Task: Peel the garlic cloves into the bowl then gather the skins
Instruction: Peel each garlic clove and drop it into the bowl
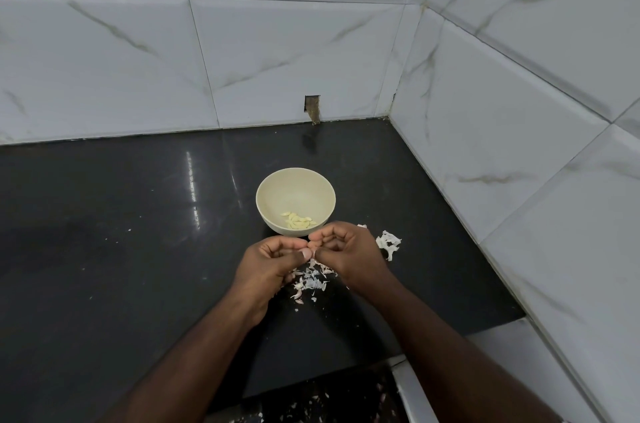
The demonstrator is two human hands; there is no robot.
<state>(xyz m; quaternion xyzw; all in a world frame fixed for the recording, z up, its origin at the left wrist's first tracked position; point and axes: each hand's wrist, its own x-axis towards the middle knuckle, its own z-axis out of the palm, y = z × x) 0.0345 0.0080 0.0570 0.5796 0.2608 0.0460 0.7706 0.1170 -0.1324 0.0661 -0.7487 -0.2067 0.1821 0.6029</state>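
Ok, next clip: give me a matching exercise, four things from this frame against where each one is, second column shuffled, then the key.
1. peeled cloves
2. bowl
3. skin pile
4. papery husk

A. on the counter, right of the right hand
B. on the counter, beyond both hands
C. inside the bowl
D. on the counter, beneath the hands

Pairs: 1-C, 2-B, 3-D, 4-A

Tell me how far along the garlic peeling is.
Partway. Several peeled cloves already lie in the bowl. The left hand and right hand meet, pinching something small, apparently another clove. The skins lie scattered on the counter, not yet gathered.
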